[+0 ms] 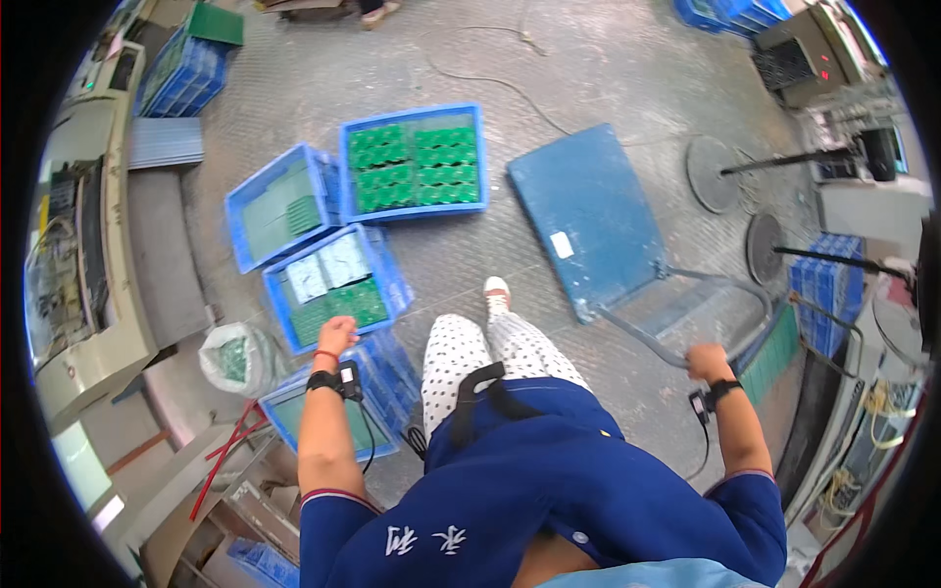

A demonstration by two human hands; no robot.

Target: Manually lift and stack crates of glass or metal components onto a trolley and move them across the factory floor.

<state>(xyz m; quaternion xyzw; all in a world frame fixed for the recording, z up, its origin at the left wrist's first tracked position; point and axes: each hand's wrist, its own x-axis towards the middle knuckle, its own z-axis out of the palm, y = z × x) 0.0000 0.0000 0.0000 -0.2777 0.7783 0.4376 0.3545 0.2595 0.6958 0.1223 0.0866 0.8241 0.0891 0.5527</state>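
Note:
My right hand (708,363) is closed round the grey tubular handle (642,338) of a blue flatbed trolley (593,211). The trolley's flat deck, with a small white label on it, stretches away from me at the right of centre. My left hand (338,335) is over the near edge of a blue crate (400,289), its fingers loosely bent and nothing visible in them. Green circuit boards (358,302) and pale wrapped packs (323,269) fill that crate. I cannot make out whether the hand touches it.
Two more blue crates with green boards, one wide (412,214) and one tilted (235,230), sit beyond. Another blue crate (377,446) is below my left forearm, near a white sack (235,355). Machines line both sides. Round-based stands (711,174) and a floor cable (490,80) lie ahead.

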